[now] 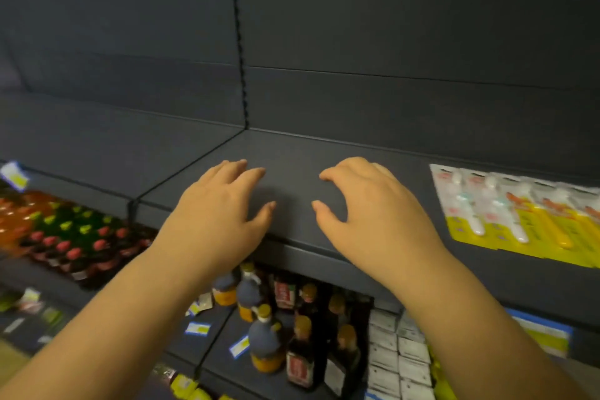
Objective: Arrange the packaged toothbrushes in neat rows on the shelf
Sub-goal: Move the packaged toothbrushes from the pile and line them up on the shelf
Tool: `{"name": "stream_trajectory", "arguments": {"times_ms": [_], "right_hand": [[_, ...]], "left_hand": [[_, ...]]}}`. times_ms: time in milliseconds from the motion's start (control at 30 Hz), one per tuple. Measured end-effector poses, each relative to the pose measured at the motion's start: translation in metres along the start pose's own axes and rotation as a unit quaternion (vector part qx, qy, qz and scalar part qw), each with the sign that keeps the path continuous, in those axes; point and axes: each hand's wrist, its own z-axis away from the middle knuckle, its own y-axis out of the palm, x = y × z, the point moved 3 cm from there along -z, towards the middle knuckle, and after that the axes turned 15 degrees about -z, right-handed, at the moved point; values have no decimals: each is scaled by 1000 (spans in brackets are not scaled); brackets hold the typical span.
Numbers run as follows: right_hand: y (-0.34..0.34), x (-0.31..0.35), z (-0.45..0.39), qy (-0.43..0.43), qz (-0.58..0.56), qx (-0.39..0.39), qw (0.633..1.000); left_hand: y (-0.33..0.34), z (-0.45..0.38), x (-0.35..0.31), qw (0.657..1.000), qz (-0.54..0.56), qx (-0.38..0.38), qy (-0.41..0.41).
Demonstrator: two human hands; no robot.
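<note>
Both my hands hover over a bare stretch of the dark grey shelf (292,153). My left hand (224,204) is palm down with fingers loosely spread and holds nothing. My right hand (373,204) is beside it, fingers slightly curled, and is also empty. A row of packaged toothbrushes (516,208) in clear and yellow packs lies flat and overlapping at the shelf's right end, well to the right of my right hand. The row runs out of view at the right edge.
A slotted upright (240,42) divides the dark back panel. On the lower shelves stand dark sauce bottles (302,328), red-capped bottles (81,250) at left, and white packs (399,357) at right. Price tags (198,328) line the shelf edges.
</note>
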Motion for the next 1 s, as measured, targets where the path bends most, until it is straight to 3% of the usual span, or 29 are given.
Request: {"name": "stream_trajectory", "arguments": {"times_ms": [467, 1000], "right_hand": [[205, 252, -95, -110, -76, 36, 990], [408, 429, -201, -209, -153, 112, 959]], "left_hand": [[-15, 104, 339, 987, -70, -20, -141], [23, 155, 590, 943, -144, 49, -297]]}}
